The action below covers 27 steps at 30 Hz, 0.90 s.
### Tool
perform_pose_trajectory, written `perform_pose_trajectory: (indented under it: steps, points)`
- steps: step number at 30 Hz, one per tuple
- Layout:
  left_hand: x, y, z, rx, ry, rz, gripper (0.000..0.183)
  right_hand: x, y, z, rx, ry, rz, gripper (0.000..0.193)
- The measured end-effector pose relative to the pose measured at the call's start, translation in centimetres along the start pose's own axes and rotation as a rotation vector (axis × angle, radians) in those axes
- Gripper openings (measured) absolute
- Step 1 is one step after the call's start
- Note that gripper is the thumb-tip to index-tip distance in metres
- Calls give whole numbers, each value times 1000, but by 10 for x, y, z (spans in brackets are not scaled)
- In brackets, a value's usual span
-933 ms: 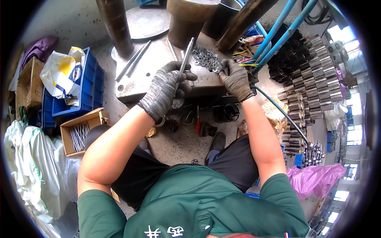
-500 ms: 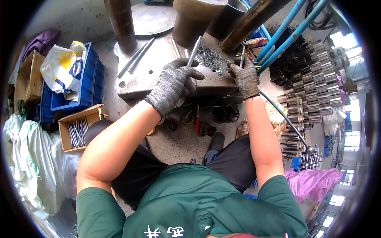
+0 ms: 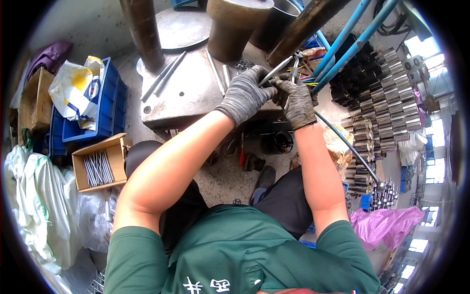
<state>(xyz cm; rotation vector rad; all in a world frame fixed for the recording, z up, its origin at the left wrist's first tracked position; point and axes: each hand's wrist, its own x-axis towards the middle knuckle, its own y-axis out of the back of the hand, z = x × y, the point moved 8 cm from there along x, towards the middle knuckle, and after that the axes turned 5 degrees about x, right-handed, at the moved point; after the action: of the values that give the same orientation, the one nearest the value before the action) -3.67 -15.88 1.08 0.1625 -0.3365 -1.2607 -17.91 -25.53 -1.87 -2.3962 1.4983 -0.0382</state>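
My left hand [image 3: 247,93], in a grey knit glove, is closed around a slim metal rod [image 3: 276,71] that slants up to the right. Close beside it, my gloved right hand [image 3: 297,102] grips a slim metal tool [image 3: 295,68] that looks like pliers; its lower part is hidden in the fingers. The two hands meet over the right front edge of the worn metal work table [image 3: 196,103]. Behind my left hand, a pile of small metal rings [image 3: 245,65] shows only in part. More metal rods [image 3: 170,73] lie on the table.
Dark upright columns [image 3: 142,34] and a thick central cylinder [image 3: 234,34] rise from the table. Blue pipes [image 3: 345,41] slope at the right, before stacked metal cylinders [image 3: 387,98]. A carton of rods [image 3: 98,169] and blue crates [image 3: 115,98] stand left.
My left hand has moved right with the rod, up against my right hand, and now covers most of the ring pile. My right hand has stayed nearly in place, still gripping the tool.
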Motion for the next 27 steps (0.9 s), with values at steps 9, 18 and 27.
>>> perform_pose_trajectory:
  steps: [9,18,27]
  points:
    - [33,-16,-30,35,88,-48,28,-7,3,17,185,-141,97,14]
    - [39,6,-33,394,88,-81,20,-43,23,5,626,-347,93,33]
    - [39,12,-41,556,-4,-115,19,-74,35,-13,576,-345,173,44]
